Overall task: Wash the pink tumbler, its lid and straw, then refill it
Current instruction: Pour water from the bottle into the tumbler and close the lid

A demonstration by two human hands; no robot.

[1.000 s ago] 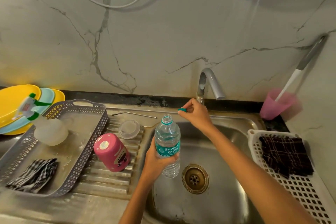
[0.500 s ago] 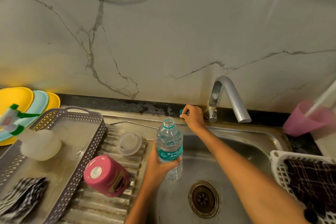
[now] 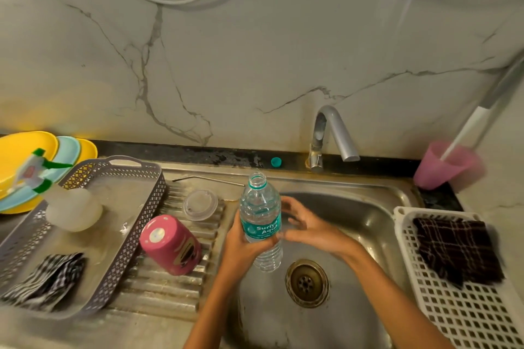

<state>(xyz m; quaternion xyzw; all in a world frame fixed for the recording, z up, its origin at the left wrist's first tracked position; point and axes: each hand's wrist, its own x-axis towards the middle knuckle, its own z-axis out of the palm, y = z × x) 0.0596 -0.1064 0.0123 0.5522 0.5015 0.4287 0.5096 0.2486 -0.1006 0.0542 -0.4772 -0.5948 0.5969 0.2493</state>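
One bottle (image 3: 259, 207), one tumbler (image 3: 170, 244), one lid (image 3: 200, 204)

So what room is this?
Most likely a kitchen: there is a steel sink with a tap over it, and plates are stacked beside the draining board.

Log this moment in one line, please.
left hand: grips uncapped clear plastic water bottle; right hand: open beside it; teal cap: on ledge; pink tumbler: inverted on drainboard

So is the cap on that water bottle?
No, the water bottle has an open neck, and the teal cap lies beside the tap.
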